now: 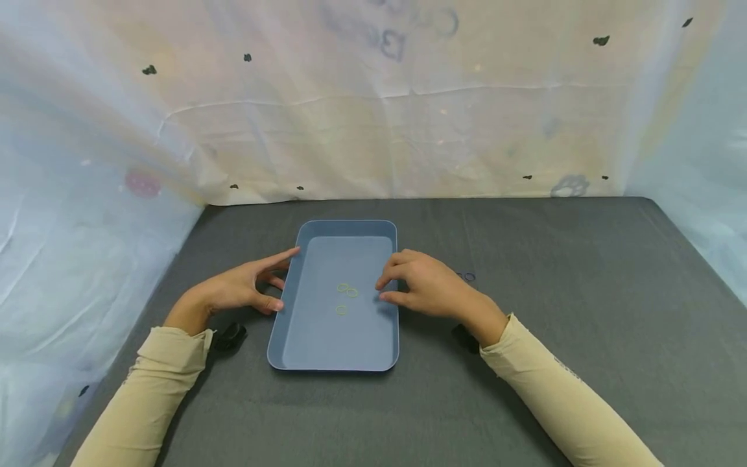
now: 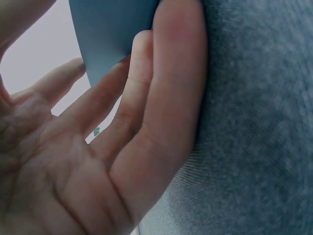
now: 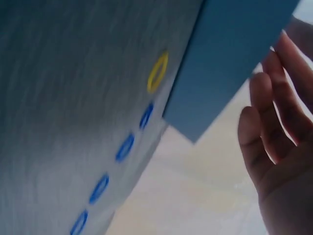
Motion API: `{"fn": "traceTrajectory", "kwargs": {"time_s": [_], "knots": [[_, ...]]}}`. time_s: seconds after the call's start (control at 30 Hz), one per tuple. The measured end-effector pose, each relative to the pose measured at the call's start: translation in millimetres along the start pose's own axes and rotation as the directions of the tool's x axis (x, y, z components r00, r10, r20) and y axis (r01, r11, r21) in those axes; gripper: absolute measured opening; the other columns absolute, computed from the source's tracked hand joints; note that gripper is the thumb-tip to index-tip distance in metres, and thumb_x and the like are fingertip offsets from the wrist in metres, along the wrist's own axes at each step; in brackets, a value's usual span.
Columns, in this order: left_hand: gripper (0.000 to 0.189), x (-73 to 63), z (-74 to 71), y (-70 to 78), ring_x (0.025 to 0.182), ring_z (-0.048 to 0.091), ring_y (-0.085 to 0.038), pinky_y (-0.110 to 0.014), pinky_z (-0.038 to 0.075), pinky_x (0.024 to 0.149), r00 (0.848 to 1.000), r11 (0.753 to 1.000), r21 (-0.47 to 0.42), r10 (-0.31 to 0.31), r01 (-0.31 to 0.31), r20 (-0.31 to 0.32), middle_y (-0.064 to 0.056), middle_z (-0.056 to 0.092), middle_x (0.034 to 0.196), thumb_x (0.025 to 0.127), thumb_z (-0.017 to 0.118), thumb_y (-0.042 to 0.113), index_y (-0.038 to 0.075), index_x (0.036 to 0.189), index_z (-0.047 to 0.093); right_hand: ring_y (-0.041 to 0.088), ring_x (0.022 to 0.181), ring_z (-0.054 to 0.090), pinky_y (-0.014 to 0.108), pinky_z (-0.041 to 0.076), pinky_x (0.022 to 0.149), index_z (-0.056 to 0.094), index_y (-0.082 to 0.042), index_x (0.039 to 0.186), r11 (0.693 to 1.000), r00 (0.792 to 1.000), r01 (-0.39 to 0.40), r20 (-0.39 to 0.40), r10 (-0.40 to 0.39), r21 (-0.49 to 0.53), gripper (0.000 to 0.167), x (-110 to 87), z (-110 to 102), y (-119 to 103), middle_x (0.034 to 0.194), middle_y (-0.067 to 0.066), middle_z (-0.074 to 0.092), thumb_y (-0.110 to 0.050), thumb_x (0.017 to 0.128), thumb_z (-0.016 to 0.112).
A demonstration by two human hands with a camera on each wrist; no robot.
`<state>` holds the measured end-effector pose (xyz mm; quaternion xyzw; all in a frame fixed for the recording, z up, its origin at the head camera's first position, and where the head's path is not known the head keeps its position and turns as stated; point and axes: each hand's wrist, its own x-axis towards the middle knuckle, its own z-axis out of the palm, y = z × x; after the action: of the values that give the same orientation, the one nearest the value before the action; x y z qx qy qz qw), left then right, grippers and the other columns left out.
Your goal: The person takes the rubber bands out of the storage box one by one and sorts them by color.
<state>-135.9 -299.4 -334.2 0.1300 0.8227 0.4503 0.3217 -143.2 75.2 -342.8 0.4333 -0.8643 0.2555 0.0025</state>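
Note:
A shallow blue-grey tray point(image 1: 335, 347) lies on the dark cloth, with three thin yellow rings point(image 1: 352, 293), like small rubber bands, on its floor. My left hand point(image 1: 242, 285) is at the tray's left side, thumb and forefinger spread apart and touching the rim. In the left wrist view the other fingers point(image 2: 171, 73) lie along the tray's outer wall. My right hand point(image 1: 428, 282) hovers over the tray's right edge, thumb and forefinger slightly apart; I see nothing between them. In the right wrist view its other fingers point(image 3: 261, 93) are loosely bent, and the thumb is hidden.
Right of the tray, a yellow ring point(image 3: 157, 72) and several blue rings point(image 3: 124, 147) lie in a row on the cloth. Most are hidden behind my right hand in the head view, where a blue ring point(image 1: 469, 277) shows. A pale patterned curtain point(image 1: 373, 143) hangs behind the table.

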Motion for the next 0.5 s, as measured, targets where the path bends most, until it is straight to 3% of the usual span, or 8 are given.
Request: {"fn": "traceTrajectory", "kwargs": {"time_s": [0.2, 0.5], "knots": [[0.11, 0.8, 1.8, 0.7, 0.136, 0.038, -0.044, -0.039, 0.058, 0.081, 1.0, 1.0, -0.001, 0.001, -0.001, -0.004, -0.023, 0.014, 0.163, 0.082, 0.083, 0.019, 0.029, 0.162, 0.008, 0.012, 0.1, 0.058, 0.031, 0.051, 0.085, 0.079, -0.02, 0.101, 0.999, 0.998, 0.026, -0.066, -0.023, 0.035, 0.015, 4.2, 14.9, -5.2, 0.104, -0.008, 0.068, -0.029, 0.09, 0.076], [0.111, 1.5, 1.2, -2.6, 0.136, 0.039, -0.042, -0.04, 0.058, 0.082, 1.0, 1.0, -0.004, -0.02, 0.02, -0.011, -0.019, 0.015, 0.164, 0.081, 0.084, 0.02, 0.033, 0.161, 0.009, 0.015, 0.096, 0.056, 0.037, 0.044, 0.088, 0.079, -0.021, 0.097, 0.996, 0.983, -0.087, -0.165, 0.082, -0.025, 0.012, 10.7, 25.0, -8.1, 0.1, -0.006, 0.069, -0.03, 0.089, 0.076]]}}
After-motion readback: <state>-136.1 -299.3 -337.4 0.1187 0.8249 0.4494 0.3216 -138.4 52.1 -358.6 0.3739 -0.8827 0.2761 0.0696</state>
